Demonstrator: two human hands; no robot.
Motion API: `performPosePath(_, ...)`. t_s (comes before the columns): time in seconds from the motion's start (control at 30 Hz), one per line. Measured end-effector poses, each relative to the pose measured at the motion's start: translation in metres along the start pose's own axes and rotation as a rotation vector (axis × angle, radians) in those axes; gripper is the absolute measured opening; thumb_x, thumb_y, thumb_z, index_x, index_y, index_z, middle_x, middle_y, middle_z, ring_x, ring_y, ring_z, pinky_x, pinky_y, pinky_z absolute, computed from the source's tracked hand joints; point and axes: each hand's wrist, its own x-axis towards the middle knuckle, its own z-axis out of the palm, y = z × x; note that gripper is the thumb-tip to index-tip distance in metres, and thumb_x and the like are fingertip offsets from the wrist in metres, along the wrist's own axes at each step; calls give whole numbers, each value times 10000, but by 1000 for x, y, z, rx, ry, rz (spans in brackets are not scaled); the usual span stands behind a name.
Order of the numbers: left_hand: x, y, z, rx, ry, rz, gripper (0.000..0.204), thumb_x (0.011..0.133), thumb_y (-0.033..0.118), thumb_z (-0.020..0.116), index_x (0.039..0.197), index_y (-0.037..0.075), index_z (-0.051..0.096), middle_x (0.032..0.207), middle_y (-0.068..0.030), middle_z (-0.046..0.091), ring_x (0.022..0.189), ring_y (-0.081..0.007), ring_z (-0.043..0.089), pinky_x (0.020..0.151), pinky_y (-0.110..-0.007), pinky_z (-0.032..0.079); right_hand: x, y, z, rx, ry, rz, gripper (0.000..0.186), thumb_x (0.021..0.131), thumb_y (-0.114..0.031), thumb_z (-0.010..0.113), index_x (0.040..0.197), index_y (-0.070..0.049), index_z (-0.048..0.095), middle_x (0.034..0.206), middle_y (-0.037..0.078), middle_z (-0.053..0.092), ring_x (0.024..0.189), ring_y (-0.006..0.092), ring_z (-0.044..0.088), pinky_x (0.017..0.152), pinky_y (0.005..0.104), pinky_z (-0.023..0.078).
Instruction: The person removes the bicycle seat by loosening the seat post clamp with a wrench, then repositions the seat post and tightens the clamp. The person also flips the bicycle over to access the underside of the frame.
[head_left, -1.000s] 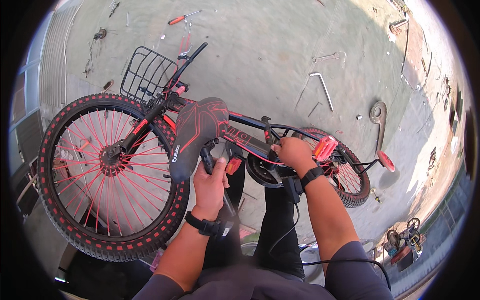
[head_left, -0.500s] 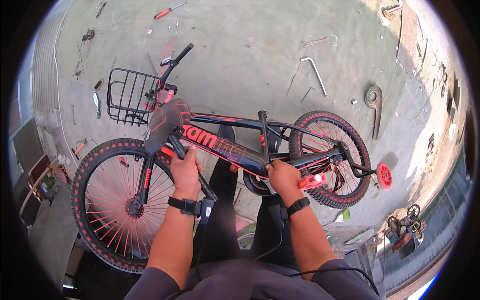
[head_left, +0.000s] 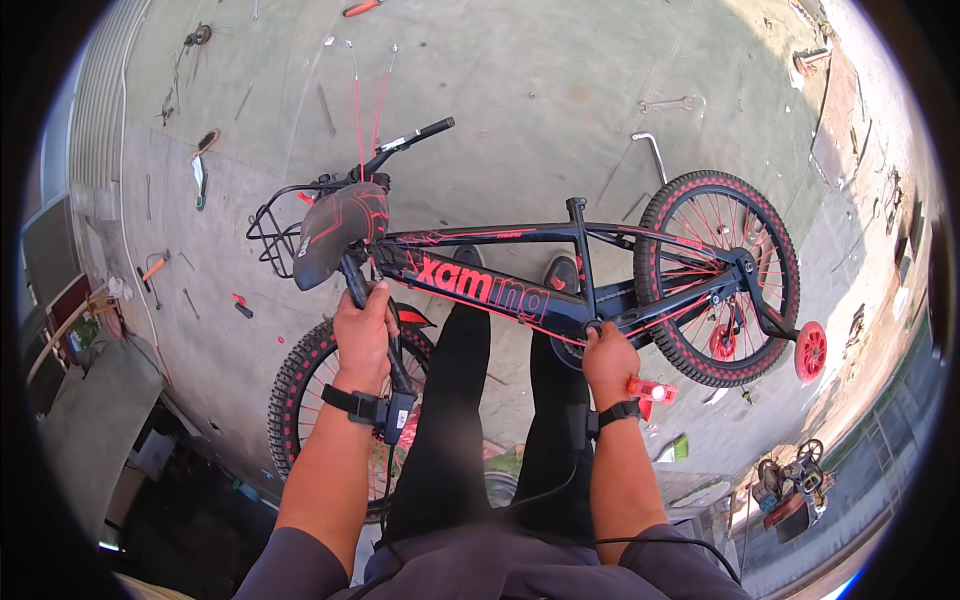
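A child's bicycle (head_left: pixel 575 308) with a black frame and red trim spans the space in front of my legs. My left hand (head_left: pixel 362 325) is wrapped round the near half of its black handlebar (head_left: pixel 398 372). Low on the frame, beside the chain cover, my right hand (head_left: pixel 608 358) is closed; its fingers hide most of the crank arm, and a red-orange pedal (head_left: pixel 655 390) shows next to the wrist. The front wheel (head_left: pixel 300 400) is at the left, partly behind my left forearm. The rear wheel (head_left: pixel 716 278) and a red training wheel (head_left: pixel 812 352) are at the right.
On the ground beyond lie an open-end wrench (head_left: pixel 672 104), a bent socket wrench (head_left: pixel 650 155) and a brush (head_left: pixel 205 150). A hammer (head_left: pixel 152 268) lies to the left. A wire basket (head_left: pixel 275 230) and loose red cables (head_left: pixel 358 110) stick out at the front. Machinery (head_left: pixel 790 485) stands lower right.
The bicycle has shifted right, its rear wheel swinging up and right in view. The front wheel looks narrower and is turned, and the basket is tilted. Both hands keep their holds.
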Motion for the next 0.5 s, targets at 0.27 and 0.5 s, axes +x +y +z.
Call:
performPosePath(0.27,-10,-8,-3,-12,-76,-60,155,991,191,674,988,67,581,645,20,510,491,-88,474,475,-261,417,26,-22,-29,-76,-74,-17,323,989,-381,602,984,-67,677,948,163,738,896,377,718,750,473,568)
performPosePath(0.5,11,-21,31,-68,-133,-101,154,1002,210,668,988,80,587,623,24,506,491,-82,476,463,-253,415,55,-22,-9,45,-67,-86,335,992,-394,597,1065,-79,687,1027,162,740,967,387,708,788,497,556)
